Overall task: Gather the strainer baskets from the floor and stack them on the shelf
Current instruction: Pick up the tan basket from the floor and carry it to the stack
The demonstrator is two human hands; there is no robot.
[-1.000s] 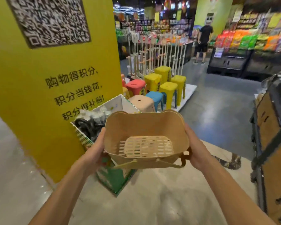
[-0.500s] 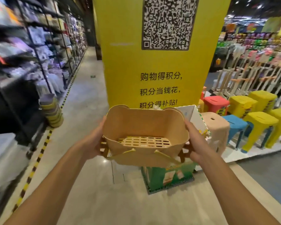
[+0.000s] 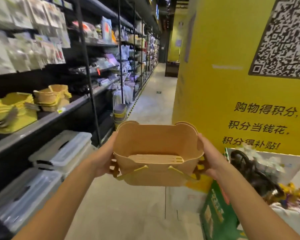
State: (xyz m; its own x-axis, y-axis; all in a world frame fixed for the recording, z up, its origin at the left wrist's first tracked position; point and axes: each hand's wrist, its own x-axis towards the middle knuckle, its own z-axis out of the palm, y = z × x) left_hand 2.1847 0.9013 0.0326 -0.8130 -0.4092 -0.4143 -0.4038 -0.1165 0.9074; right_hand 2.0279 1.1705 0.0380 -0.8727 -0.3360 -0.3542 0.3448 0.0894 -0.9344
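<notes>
We hold an empty tan strainer basket [image 3: 156, 142], left hand [image 3: 102, 158] and right hand [image 3: 210, 158] clamped on its ends; stacked baskets [image 3: 50, 98] sit on the shelf [image 3: 42, 122] beside the aisle floor [image 3: 152, 104].

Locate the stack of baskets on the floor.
Head view, left of centre: the floor stack stands by the foot of the shelving, just above the far-left corner of the tan basket.

Tan strainer basket [image 3: 156, 144] with slotted bottom; yellow pillar [image 3: 215, 84].
</notes>
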